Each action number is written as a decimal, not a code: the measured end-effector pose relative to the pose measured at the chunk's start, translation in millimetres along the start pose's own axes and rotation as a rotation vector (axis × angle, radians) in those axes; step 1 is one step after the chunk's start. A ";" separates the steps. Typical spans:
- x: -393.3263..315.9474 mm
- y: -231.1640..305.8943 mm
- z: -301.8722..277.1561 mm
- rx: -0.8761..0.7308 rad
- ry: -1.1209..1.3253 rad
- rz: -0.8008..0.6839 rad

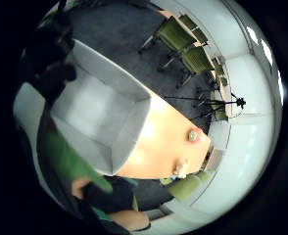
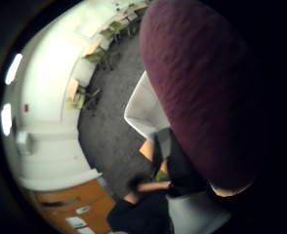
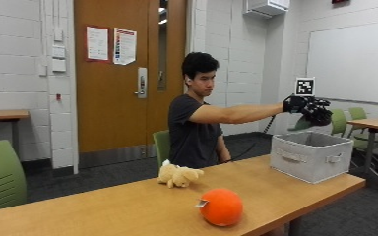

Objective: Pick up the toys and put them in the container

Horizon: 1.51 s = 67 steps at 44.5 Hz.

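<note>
from the outside view the person's arm stretches out straight at shoulder height, the gloved right hand (image 3: pixel 307 109) above the grey fabric container (image 3: pixel 310 156) and curled around a dark maroon plush toy (image 3: pixel 320 116). a cream plush dog (image 3: pixel 178 175) and an orange plush ball (image 3: pixel 221 207) lie on the wooden table (image 3: pixel 110 209), well apart from the container. the little finger side palm view looks down into the container (image 1: pixel 102 122), and the thumb side palm view is mostly filled by the maroon toy (image 2: pixel 202 87).

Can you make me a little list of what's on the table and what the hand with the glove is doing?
Container: grey fabric bin, at the table's far end
Gloved right hand: above the bin, gripping a dark maroon fuzzy toy
Toys left on the wooden table: cream plush animal and orange round plush ball
Bin contents: nothing visible inside
</note>
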<state>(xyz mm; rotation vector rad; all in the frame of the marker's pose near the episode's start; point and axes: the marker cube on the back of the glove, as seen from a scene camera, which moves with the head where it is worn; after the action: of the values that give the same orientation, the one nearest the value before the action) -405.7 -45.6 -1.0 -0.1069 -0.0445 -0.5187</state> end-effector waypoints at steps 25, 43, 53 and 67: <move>121.7 98.4 -31.9 0.116 0.129 0.058; 277.3 229.0 -46.1 0.179 0.186 0.328; 341.7 308.8 -32.8 0.176 0.188 0.432; 408.4 389.3 27.8 0.096 0.174 0.577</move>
<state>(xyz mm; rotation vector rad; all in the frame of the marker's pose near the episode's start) 141.7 92.5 19.7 0.0221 0.1289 0.0521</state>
